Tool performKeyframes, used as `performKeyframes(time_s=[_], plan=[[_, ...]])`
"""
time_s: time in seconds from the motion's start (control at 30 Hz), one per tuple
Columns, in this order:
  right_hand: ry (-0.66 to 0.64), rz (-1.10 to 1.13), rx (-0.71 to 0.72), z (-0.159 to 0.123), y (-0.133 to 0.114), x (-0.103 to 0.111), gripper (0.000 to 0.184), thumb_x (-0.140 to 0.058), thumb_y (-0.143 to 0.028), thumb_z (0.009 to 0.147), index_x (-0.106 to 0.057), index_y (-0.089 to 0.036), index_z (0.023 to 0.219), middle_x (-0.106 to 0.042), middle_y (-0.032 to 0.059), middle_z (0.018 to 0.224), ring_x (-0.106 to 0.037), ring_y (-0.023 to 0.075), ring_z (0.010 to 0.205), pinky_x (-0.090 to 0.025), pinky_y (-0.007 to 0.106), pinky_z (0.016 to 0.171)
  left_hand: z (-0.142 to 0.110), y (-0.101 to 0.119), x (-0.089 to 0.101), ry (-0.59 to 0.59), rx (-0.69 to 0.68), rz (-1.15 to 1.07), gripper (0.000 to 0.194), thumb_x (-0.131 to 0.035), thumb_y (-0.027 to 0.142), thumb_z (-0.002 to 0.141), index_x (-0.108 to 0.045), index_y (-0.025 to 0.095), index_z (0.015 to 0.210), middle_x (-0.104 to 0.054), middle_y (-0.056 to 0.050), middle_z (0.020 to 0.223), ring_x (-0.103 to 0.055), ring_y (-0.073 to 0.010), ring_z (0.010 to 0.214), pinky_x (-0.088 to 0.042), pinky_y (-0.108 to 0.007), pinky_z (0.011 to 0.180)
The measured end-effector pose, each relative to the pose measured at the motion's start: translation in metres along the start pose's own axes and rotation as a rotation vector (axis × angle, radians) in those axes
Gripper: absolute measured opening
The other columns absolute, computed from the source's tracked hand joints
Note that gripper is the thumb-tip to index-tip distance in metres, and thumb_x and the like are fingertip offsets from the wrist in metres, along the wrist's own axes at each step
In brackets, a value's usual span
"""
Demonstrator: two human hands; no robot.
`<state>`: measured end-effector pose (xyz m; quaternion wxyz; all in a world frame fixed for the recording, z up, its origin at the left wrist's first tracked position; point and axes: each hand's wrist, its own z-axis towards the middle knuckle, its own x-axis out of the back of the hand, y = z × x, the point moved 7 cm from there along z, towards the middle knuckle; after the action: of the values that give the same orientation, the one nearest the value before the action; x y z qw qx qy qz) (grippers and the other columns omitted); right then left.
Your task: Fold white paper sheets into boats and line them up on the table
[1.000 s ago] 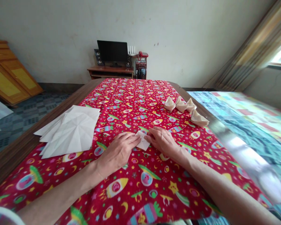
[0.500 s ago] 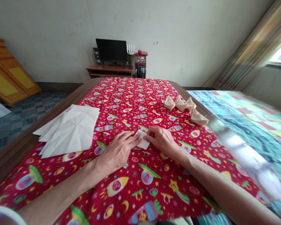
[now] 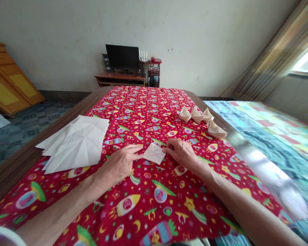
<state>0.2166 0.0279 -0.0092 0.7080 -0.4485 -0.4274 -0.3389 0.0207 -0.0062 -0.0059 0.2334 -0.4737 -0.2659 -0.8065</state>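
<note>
Nearest me, the left hand (image 3: pixel 118 164) lies on the red printed cloth (image 3: pixel 146 119) over the table (image 3: pixel 10 177), fingers stretched out and grasping nothing, tips right at the near-left corner of a small folded paper (image 3: pixel 154 154); contact or a hair short, can't tell. Right hand (image 3: pixel 181 152) sits a touch farther on, fingers curled, thumb and index seemingly pinching the opposite corner. So the paper lies flat between the two, right of the left fingers and left of the right ones, set cornerwise; roughly square, no clear long axis, a crease or two showing. Right hand has the firmer claim; left is about as close. Off left, well apart from the paper, a fanned stack of creased sheets (image 3: pixel 77 145). Farther, at the right edge of the cloth, four folded paper shapes (image 3: pixel 198 117) bunched together. Beyond the table, a dark monitor (image 3: pixel 122 57).
</note>
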Motion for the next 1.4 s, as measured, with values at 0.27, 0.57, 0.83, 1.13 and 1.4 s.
performKeyframes(time_s=[0.27, 0.57, 0.83, 1.13, 1.4], plan=[[0.009, -0.004, 0.264, -0.005, -0.034, 0.0, 0.017, -0.046, -0.022, 0.091, -0.062, -0.019, 0.087, -0.061, 0.0026, 0.082, -0.054, 0.0114, 0.074, -0.034, 0.021, 0.063, 0.018, 0.0, 0.001, 0.104, 0.224, 0.06, 0.02, -0.043, 0.027, 0.09, -0.059, 0.016, 0.085, -0.058, -0.007, 0.084, -0.057, -0.0195, 0.083, -0.048, -0.033, 0.077], [0.069, -0.092, 0.332, -0.015, -0.063, 0.007, 0.036, -0.045, -0.045, 0.091, -0.057, -0.019, 0.112, -0.065, 0.0057, 0.086, -0.059, 0.0161, 0.076, -0.034, 0.024, 0.063, 0.037, -0.012, -0.012, -0.007, 0.404, -0.183, 0.03, -0.047, 0.031, 0.084, -0.051, 0.017, 0.058, -0.052, 0.0, 0.064, -0.051, -0.0136, 0.062, -0.036, -0.025, 0.06], [0.18, -0.093, 0.209, -0.015, -0.076, 0.015, 0.027, -0.038, -0.025, 0.092, -0.061, -0.018, 0.08, -0.063, 0.0026, 0.065, -0.054, 0.0121, 0.054, -0.03, 0.024, 0.052, 0.037, -0.001, 0.004, 0.141, 0.397, -0.456, 0.033, -0.035, 0.037, 0.092, -0.054, 0.018, 0.072, -0.058, -0.002, 0.075, -0.056, -0.0154, 0.073, -0.044, -0.027, 0.07], [0.234, 0.89, -0.163, 0.0, -0.029, 0.021, 0.022, -0.055, -0.039, 0.078, -0.059, -0.017, 0.077, -0.056, -0.0017, 0.062, -0.049, 0.0095, 0.053, -0.037, 0.019, 0.048, 0.033, -0.001, -0.014, 0.131, 0.43, -0.885, 0.043, -0.059, 0.041, 0.081, -0.05, 0.016, 0.114, -0.065, -0.01, 0.107, -0.063, -0.0221, 0.096, -0.051, -0.034, 0.083], [0.115, 0.631, -0.172, -0.001, -0.025, 0.003, 0.014, -0.054, -0.032, 0.077, -0.055, -0.018, 0.074, -0.056, -0.003, 0.059, -0.049, 0.0105, 0.053, -0.036, 0.021, 0.05, 0.03, -0.016, -0.008, 0.124, 0.499, -0.916, 0.049, -0.059, 0.036, 0.08, -0.046, 0.014, 0.122, -0.066, -0.001, 0.075, -0.063, -0.0138, 0.063, -0.048, -0.021, 0.056]])
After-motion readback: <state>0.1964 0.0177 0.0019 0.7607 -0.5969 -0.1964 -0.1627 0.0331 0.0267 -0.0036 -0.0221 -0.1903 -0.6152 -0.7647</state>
